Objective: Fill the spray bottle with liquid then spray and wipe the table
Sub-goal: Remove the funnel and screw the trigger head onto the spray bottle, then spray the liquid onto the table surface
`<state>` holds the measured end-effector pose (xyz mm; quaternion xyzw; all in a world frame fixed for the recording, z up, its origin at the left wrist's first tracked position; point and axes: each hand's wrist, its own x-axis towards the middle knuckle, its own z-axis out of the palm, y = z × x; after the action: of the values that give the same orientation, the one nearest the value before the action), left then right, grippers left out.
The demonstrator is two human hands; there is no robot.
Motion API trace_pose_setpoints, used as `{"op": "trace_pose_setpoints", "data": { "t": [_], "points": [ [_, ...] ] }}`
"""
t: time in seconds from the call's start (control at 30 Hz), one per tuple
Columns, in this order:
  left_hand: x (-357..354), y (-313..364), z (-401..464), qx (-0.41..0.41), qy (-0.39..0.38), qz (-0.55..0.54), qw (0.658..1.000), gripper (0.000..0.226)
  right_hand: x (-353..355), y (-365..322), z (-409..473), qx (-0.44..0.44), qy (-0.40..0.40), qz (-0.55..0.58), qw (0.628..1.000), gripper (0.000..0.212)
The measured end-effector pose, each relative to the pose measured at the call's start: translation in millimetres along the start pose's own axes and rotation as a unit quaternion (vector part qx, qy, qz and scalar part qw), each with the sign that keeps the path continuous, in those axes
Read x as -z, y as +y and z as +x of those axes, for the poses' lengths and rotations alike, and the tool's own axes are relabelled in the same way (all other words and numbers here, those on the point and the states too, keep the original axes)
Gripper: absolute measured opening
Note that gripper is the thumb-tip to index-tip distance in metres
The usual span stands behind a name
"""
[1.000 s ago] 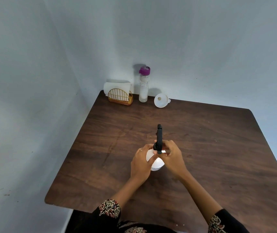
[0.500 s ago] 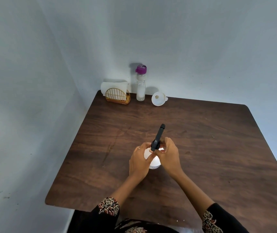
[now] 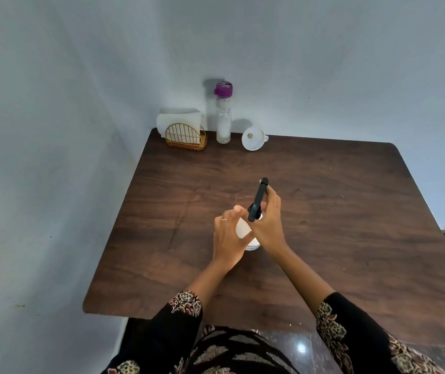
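Spray bottle (image 3: 244, 230) upright on table (image 3: 323, 211); black spray head (image 3: 257, 199) has turned clockwise since earlier frames. Right hand (image 3: 268, 220) grips head, left hand (image 3: 228, 236) holds body; unscrewing likely, filling not begun.

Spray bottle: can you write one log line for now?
spray bottle upright | left hand holds body | right hand grips black sprayer head
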<state>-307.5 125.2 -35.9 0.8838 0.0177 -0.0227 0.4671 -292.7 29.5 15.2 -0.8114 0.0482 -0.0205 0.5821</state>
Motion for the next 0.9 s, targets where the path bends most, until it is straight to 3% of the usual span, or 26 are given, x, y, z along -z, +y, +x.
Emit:
{"op": "trace_pose_setpoints", "data": {
  "t": [0.2,0.4,0.47,0.53,0.63,0.73,0.9],
  "points": [
    [-14,-12,-16,-0.01,-0.059,-0.043,0.997,0.092,10,0,-7,0.031,0.054,0.088,0.994,0.04],
    [-49,14,-42,-0.053,-0.087,-0.088,0.991,0.11,72,6,-22,0.053,0.07,0.117,0.989,0.032],
    [-71,33,-50,-0.057,-0.11,-0.102,0.987,0.112,99,8,-29,0.059,0.082,0.11,0.989,0.041],
    [-94,52,-58,-0.047,-0.131,-0.119,0.983,0.112,125,16,-34,0.054,0.075,0.094,0.991,0.047],
    [-127,86,-70,-0.017,-0.156,-0.127,0.979,0.105,168,29,-37,0.021,0.053,0.091,0.994,0.038],
    [-168,124,-88,0.022,-0.154,-0.13,0.979,0.098,220,41,-40,0.005,0.034,0.099,0.995,0.031],
    [-239,183,-124,0.076,-0.144,-0.163,0.973,0.092,295,58,-41,-0.06,-0.029,0.114,0.991,0.036]
  ]
}}
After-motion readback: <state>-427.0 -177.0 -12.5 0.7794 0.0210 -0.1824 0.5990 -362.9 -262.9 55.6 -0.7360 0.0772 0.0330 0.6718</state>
